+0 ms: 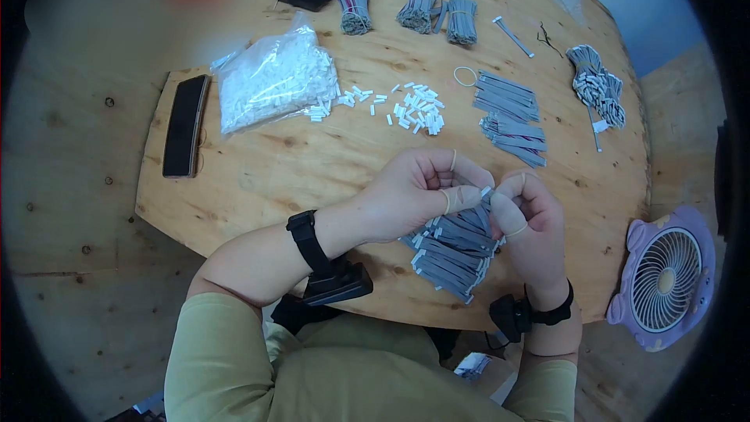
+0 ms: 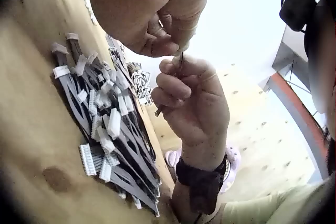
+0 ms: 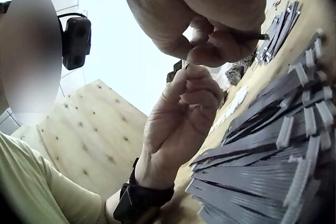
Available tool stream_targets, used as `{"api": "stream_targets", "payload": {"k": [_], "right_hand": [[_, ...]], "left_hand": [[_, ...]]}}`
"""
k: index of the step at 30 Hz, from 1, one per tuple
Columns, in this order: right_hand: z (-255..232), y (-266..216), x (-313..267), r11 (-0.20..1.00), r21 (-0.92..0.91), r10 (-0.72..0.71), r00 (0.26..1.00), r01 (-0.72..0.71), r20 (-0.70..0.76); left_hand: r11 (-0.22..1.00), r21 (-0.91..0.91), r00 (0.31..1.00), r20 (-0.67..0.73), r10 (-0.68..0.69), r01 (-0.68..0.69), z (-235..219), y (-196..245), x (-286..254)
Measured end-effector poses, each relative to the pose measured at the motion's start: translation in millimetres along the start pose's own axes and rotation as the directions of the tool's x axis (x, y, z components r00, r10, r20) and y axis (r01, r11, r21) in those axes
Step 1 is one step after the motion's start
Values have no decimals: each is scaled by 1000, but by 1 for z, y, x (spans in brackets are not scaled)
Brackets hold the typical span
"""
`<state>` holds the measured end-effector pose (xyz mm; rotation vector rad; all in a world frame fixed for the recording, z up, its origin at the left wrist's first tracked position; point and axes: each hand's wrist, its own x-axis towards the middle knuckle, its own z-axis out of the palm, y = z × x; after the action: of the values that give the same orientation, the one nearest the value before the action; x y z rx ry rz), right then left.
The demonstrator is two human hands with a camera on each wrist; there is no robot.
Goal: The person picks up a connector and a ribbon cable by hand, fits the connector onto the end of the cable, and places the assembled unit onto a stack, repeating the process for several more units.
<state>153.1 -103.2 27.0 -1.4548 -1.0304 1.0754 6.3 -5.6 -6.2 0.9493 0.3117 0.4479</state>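
Note:
Over the near part of the table my two hands meet fingertip to fingertip. My left hand pinches a small white connector between thumb and finger. In my right hand is a grey ribbon cable, its tail poking out past the curled fingers in the right wrist view. Pale finger cots cover some fingertips of both hands. The joint between connector and cable is mostly hidden by the fingers. Below the hands lies a pile of grey ribbon cables with white connectors on their ends.
Loose white connectors lie beyond my hands, beside a clear bag full of them. Loose ribbon cables are at the right, tied bundles farther back. A phone lies left; a purple fan stands by the right edge.

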Motion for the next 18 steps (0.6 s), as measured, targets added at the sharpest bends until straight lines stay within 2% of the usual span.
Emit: {"api": "stream_targets", "payload": {"k": [6, 12, 18], "right_hand": [[-5, 0, 2, 986, 109, 119, 988, -129, 98], [-1, -1, 3, 989, 133, 52, 993, -67, 109], [-1, -1, 4, 991, 131, 22, 994, -36, 105]], "left_hand": [[999, -2, 999, -2, 37, -37, -1, -1, -1], [1000, 1, 1000, -9, -5, 5, -3, 3, -2], [1000, -20, 1000, 19, 9, -8, -3, 3, -2]]}}
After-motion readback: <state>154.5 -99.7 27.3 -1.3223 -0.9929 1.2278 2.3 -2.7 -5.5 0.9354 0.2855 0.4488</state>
